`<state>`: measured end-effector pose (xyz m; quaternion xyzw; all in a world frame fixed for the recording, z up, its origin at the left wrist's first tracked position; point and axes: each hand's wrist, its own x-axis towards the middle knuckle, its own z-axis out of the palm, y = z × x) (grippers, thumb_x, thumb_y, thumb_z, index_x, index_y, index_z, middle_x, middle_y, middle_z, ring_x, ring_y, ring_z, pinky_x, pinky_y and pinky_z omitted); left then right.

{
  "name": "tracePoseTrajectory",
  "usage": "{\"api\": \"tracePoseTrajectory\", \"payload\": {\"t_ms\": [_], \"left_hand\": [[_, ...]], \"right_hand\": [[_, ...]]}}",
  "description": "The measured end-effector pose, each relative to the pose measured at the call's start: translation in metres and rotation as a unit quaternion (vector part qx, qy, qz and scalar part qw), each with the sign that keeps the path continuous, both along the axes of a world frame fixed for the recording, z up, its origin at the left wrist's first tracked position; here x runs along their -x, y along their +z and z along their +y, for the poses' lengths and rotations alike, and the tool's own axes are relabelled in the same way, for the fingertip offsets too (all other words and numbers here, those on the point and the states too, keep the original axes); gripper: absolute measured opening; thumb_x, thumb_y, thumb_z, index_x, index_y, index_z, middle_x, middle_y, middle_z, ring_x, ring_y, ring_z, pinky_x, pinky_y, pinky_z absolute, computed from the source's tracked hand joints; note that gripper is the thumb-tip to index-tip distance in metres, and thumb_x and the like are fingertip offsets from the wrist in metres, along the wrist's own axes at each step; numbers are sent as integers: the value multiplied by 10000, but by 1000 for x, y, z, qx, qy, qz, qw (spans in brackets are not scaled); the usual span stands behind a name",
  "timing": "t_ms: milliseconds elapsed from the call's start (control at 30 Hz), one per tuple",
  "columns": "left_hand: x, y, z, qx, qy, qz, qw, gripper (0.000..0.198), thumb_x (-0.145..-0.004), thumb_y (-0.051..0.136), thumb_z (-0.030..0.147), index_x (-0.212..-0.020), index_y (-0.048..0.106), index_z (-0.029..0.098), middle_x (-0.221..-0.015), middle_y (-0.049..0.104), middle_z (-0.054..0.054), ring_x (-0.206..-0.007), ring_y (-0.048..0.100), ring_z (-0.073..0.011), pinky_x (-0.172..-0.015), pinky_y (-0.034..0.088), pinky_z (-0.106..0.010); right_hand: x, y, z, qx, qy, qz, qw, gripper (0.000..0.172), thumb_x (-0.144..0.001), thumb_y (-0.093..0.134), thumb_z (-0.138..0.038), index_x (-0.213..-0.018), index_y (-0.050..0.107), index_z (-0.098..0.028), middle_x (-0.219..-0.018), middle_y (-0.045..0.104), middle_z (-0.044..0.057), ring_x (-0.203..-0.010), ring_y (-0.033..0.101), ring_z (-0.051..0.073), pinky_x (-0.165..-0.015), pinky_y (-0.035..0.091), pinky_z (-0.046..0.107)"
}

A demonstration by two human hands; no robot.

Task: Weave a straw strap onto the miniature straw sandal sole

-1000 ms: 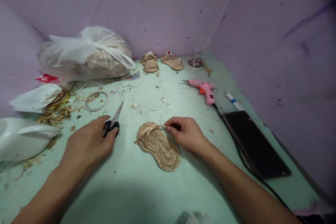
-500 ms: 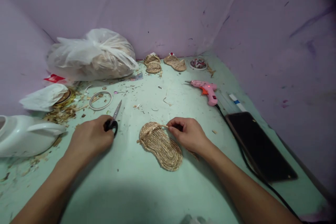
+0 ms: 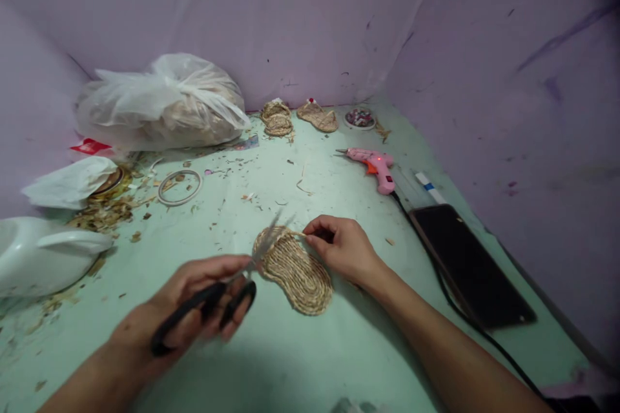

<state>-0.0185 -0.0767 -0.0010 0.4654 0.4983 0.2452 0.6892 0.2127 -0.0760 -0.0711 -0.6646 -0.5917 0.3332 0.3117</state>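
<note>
A small slipper (image 3: 305,277) of coiled woven straw cord lies flat on the pale green table, with a strap across its upper end. My right hand (image 3: 339,245) pinches the loose cord end at the slipper's upper right edge. My left hand (image 3: 194,310) holds black-handled scissors (image 3: 237,300), palm turned up. Their blades are slightly apart, blurred, and reach over the slipper's upper left part. Whether they touch it, I cannot tell.
A pink glue gun (image 3: 372,164) with its cord and a black phone (image 3: 472,264) lie to the right. Finished slippers (image 3: 317,116) and a bead dish (image 3: 360,118) stand at the back. On the left are a tape ring (image 3: 180,188), a plastic bag (image 3: 165,103) and a white jug (image 3: 43,255).
My left hand has lifted the scissors off the table at the left and brought them right, over the slipper. My right hand keeps its pinch. The view has shifted slightly.
</note>
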Motion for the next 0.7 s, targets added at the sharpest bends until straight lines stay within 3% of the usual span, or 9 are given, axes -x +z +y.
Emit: {"api": "tracePoseTrajectory", "payload": {"t_ms": [100, 167, 300, 433, 700], "left_hand": [[-11, -19, -9, 70, -139, -24, 988, 481, -574, 649, 547, -879, 609, 176, -472, 510, 14, -417, 392, -95, -433, 276, -239], [-16, -24, -12, 89, -174, 18, 981, 382, -632, 627, 459, -861, 578, 157, -486, 481, 35, -417, 346, -70, -426, 237, -218], [-24, -15, -15, 70, -157, 121, 978, 201, -714, 549, 316, -837, 525, 158, -521, 393, 70, -452, 294, -63, -429, 227, -205], [-33, -7, -16, 61, -177, 148, 971, 124, -728, 507, 258, -815, 508, 169, -498, 311, 93, -444, 253, -66, -409, 227, -197], [-47, -14, -16, -14, -197, 197, 960, 57, -735, 465, 211, -692, 472, 175, -491, 338, 83, -421, 316, -60, -396, 241, -184]], "right_hand": [[0, -2, -1, -17, -20, 31, 999, 73, -689, 557, -173, -743, 596, -203, -649, 636, -6, -581, 555, 122, -549, 408, 238], [1, -2, -1, -20, -34, 54, 998, 81, -667, 568, -156, -738, 569, -195, -641, 622, -9, -572, 546, 117, -537, 408, 232], [4, 2, -2, -17, -48, 113, 992, 106, -641, 564, -139, -723, 517, -188, -638, 599, -12, -562, 533, 110, -521, 406, 224], [5, 7, -3, -1, -45, 171, 984, 150, -624, 562, -130, -732, 476, -190, -638, 582, -13, -560, 527, 107, -520, 409, 224], [9, 13, -5, 57, -63, 270, 959, 224, -578, 548, -80, -732, 438, -199, -528, 552, -44, -454, 466, 82, -453, 355, 209]]}}
